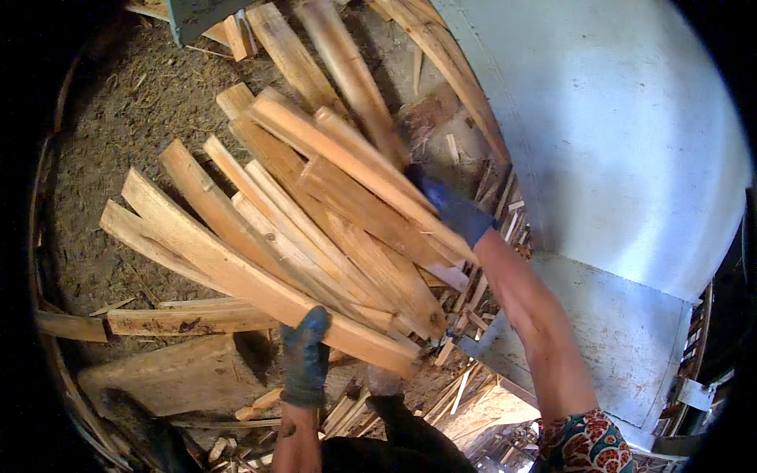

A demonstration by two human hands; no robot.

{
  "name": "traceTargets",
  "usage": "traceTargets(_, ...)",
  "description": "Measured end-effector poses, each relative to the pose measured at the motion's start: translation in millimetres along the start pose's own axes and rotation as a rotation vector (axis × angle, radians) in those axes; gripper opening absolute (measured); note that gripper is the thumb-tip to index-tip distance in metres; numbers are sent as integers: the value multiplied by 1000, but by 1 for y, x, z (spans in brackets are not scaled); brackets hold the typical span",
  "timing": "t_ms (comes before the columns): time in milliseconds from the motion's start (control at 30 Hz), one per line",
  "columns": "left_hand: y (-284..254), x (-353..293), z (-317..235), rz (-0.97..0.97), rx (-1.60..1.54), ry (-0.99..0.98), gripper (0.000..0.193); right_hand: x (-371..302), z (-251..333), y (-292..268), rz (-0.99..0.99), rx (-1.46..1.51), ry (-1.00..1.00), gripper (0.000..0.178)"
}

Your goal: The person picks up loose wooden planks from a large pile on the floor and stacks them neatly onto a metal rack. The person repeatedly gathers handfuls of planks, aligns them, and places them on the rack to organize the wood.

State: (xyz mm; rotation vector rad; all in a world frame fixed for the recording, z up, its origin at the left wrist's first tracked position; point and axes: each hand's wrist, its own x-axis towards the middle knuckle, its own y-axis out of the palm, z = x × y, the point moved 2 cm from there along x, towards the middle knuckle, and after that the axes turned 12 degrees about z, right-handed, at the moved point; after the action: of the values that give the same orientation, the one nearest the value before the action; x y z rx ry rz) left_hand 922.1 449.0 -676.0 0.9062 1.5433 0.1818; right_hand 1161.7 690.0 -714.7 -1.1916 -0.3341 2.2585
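Note:
My left hand (306,347), in a blue work glove, is closed round a long pale wooden plank (236,258). Its thumb lies over the top face, while the other fingers are hidden beneath. Further off to the right, my right hand (456,209), also in a blue glove, grips the near end of another plank (348,67), which is blurred by motion. Between the hands lies a loose pile of planks (355,209), fanned out away from me and overlapping.
A large pale metal panel (615,102) rises along the right side, with a flat metal sheet (607,339) below it. Dirt floor (118,110) spreads at the left. A thick wooden block (173,374) lies at the lower left. Splinters and offcuts (465,386) litter the near ground.

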Motion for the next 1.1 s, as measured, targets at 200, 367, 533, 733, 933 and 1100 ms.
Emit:
traceTargets(200,-82,-28,11,-69,-47,41,20,-46,73,29,401,313,198,50)
traceTargets(367,-58,-36,1,-138,-117,47,22,-45,101,62,166,-4,276,43)
traceTargets(533,-86,-36,12,8,193,-15,25,-25,-24,117,103,929,144,51)
traceTargets(733,-73,-42,27,-45,-39,-131,30,-7,-55,142,226,1002,59,49)
traceTargets(933,-44,-46,9,-62,45,-75,42,-28,65,93,165,738,374,37)
traceTargets(1100,-42,-35,14,-60,17,-93,42,-11,56,89,245,689,263,54)
